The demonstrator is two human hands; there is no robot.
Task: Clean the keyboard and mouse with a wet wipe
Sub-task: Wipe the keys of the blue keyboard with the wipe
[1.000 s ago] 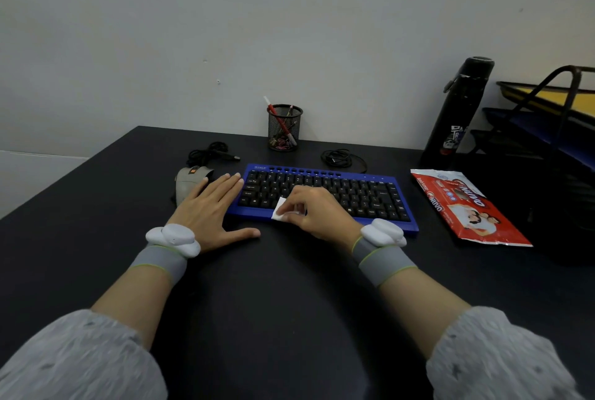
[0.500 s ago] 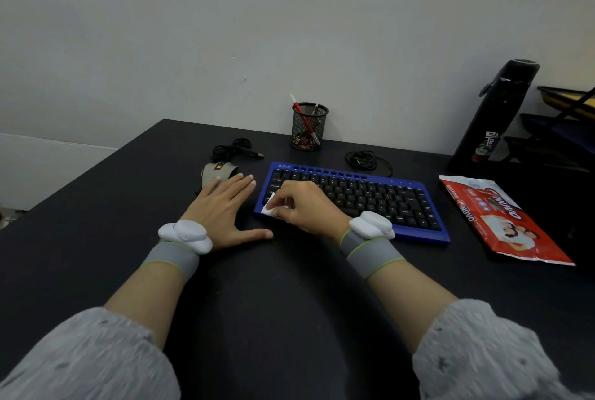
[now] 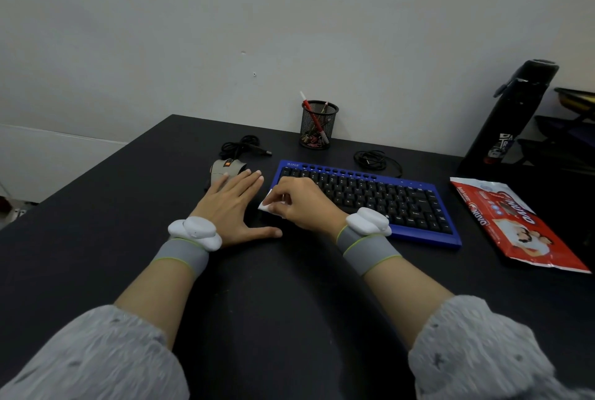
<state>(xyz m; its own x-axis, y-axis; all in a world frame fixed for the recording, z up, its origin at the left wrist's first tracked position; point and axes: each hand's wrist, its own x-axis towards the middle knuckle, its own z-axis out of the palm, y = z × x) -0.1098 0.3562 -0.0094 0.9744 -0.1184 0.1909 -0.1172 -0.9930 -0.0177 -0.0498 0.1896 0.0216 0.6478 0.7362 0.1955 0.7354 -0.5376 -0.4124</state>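
We see a big black desk [image 3: 289,303] that goes back to a plain wall. A blue keyboard [image 3: 380,196] with black keys lies flat on it, a bit to the right of the middle. Far to the right stands a tall black bottle [image 3: 512,116]. Near it, a red pack of wet wipes [image 3: 515,225] lies flat, well apart from the keyboard.

The left hand [image 3: 233,206] lies flat on the desk just left of the keyboard. Its fingers are straight and close together, and its thumb sticks out to the side. It holds nothing. The right hand [image 3: 306,203] is at the keyboard's left end, with its fingers curled in.

A black mesh pen cup [image 3: 318,125] stands at the back by the wall. The gray mouse [image 3: 225,169] sits left of the keyboard, and the left hand's outer fingers lie on its near side. Smallest is the white wet wipe [image 3: 269,206]. The right hand pinches it against the keyboard's left edge.
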